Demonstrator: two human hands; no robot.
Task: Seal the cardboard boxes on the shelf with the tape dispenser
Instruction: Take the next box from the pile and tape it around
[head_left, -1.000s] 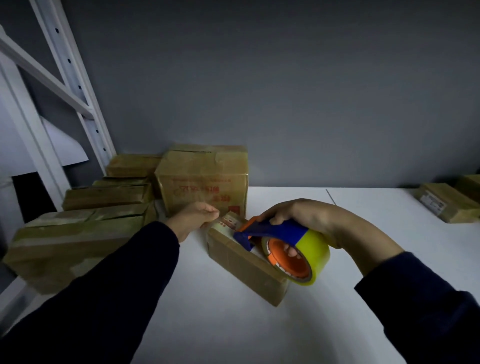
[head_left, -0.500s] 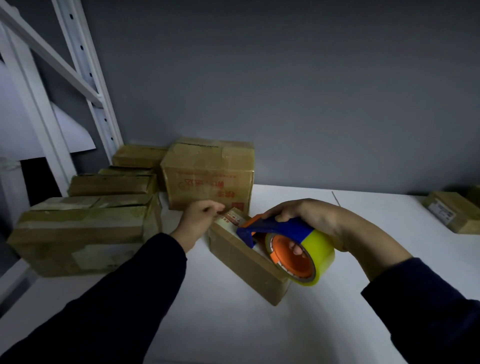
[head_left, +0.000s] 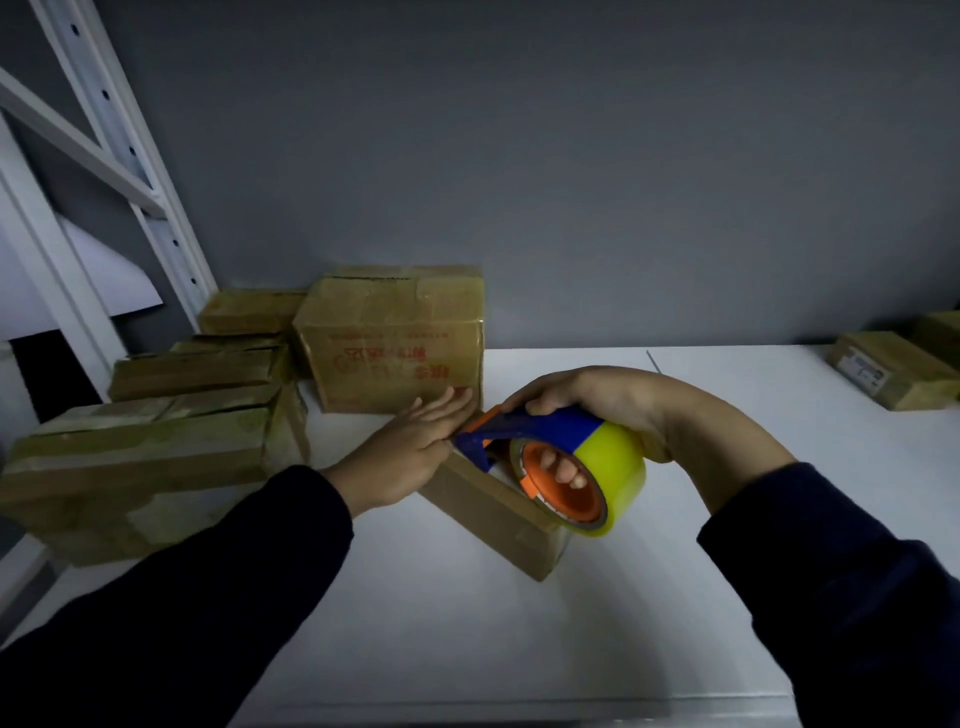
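Tape dispenser (head_left: 550, 430), blue-bodied with an orange hub and a roll of yellow tape (head_left: 615, 460), sits on top of a small cardboard box (head_left: 493, 519) near the middle of the white shelf (head_left: 467, 634). The box lies at an angle, one end pointing far-left and the other near-right. The right hand (head_left: 618, 402) grips the dispenser from above, its fingers (head_left: 563, 470) curled through the orange hub, where their tips show inside the ring. The left hand (head_left: 410, 457) lies flat with its fingers straight and close together, pressing on the far-left end of the same box, just beside the dispenser's blue front edge. Both arms wear dark sleeves. Behind the left hand stands a larger carton with red print (head_left: 395, 358), against the grey wall (head_left: 571, 156). To its left are stacked flat cardboard boxes (head_left: 145, 457), next to a white perforated shelf upright (head_left: 130, 150). Two more small boxes (head_left: 893, 369) rest at the far right of the shelf, well apart from the hands.
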